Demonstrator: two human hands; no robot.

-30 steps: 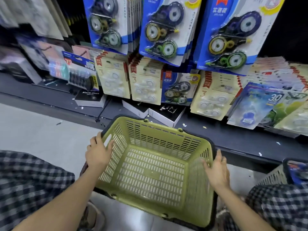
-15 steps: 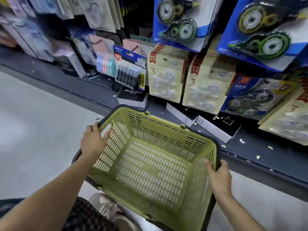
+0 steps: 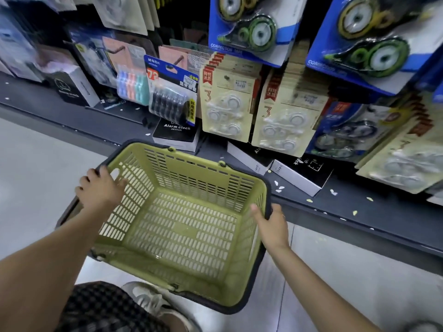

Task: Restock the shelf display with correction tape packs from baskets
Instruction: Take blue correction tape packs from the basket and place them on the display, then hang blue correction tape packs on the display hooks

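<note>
Hands: Two hands hold one green basket (image 3: 182,219) in the lower centre of the frame. The left hand (image 3: 100,188) grips the rim at the left, fingers curled over the dark edge; the right hand (image 3: 272,226) grips the right rim, thumb inside the wall.

Basket: No packs show inside; the slotted floor is bare. It hangs tilted above the pale floor, its far rim just before the dark shelf base (image 3: 311,209).

Change: Over the past second the view has swung left along the display, and the basket has travelled with it. Both hands have kept their places on the rims.

Stock: Correction tape packs (image 3: 282,123) hang in the upper right and centre right of the frame: cream cards with clear dispensers and, above them, blue cards (image 3: 249,29) with green and yellow ones. The rows look thick with cards.

Surroundings: Boxes marked "Alarm clock" (image 3: 177,134) lie on the shelf base at the centre. A pack of black rolls (image 3: 171,97) hangs to their upper left. A shoe (image 3: 153,303) and checked cloth show at the bottom of the frame.

Meaning: This basket appears spent. Likely next, it is set aside and a full one fetched; none is in view.
</note>
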